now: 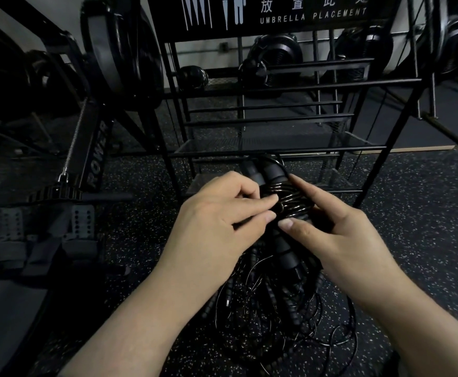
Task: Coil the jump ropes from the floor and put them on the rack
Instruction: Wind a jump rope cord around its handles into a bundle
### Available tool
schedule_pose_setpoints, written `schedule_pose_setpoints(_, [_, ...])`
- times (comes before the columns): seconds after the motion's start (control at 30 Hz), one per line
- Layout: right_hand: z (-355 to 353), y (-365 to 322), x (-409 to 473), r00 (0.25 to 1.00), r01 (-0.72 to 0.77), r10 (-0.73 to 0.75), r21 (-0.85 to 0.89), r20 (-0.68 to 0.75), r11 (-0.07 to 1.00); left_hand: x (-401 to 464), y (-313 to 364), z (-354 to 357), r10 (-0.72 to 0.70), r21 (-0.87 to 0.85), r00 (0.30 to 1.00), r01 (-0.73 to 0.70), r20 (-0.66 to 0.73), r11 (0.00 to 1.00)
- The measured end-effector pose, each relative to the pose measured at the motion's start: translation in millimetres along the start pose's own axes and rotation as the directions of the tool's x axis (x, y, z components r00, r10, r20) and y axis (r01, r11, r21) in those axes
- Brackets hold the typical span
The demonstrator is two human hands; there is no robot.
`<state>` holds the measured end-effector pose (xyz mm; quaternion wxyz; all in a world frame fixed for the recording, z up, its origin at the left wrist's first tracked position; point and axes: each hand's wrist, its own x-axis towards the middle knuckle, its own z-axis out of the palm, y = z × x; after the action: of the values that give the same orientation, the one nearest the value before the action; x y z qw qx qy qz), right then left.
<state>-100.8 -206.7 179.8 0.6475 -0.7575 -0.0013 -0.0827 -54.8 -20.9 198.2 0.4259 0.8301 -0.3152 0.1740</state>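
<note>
**Wrapped bundle held between both hands, rack dead ahead**

The landmark is the rack (276,118), a black wire-shelved frame with an "UMBRELLA PLACEMENT" sign (313,14) across its top. The jump rope bundle (290,202) sits just in front of the rack's lower shelves and above the floor (426,213), held up between both hands. Its long axis runs from near the person away toward the rack, tilted slightly left at the far end, with two handle ends poking out on the rack side. Cord is wound crosswise round the middle of the handles.

The left hand (217,221) meets the bundle from its left, fingers (268,200) curled in and pinching at the wound cord. The right hand (339,229) cups it from the right, thumb lying along the near side and the other fingers wrapped behind, so both hands are grasping the bundle and neither is released. They are about equally near it; the left hand seems to be tucking or tightening the last turn.

Counted: one rack, one wrapped bundle showing two handles, two hands. Below the hands, on the side away from the rack, a loose tangle of ropes (285,308) lies on the floor; how many are in it cannot be told. A rowing machine (94,156) stands left of the rack.

The next move is likely a short forward reach onto a shelf.
</note>
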Motion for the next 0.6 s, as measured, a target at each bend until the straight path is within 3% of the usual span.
schedule_pose_setpoints(0.3, [1.3,5.4,-1.5,0.996,-0.085,0.083,-0.049,-0.046,0.995,-7.8,-10.1,11.1,0.062,0.239,0.985,-0.099,0.159,0.966])
schedule_pose_setpoints(0.6, [7.2,-4.6,-1.6,0.986,-0.165,0.16,-0.143,-0.045,0.976,-10.5,-11.4,26.3,0.04,0.31,0.995,-0.066,0.089,0.948])
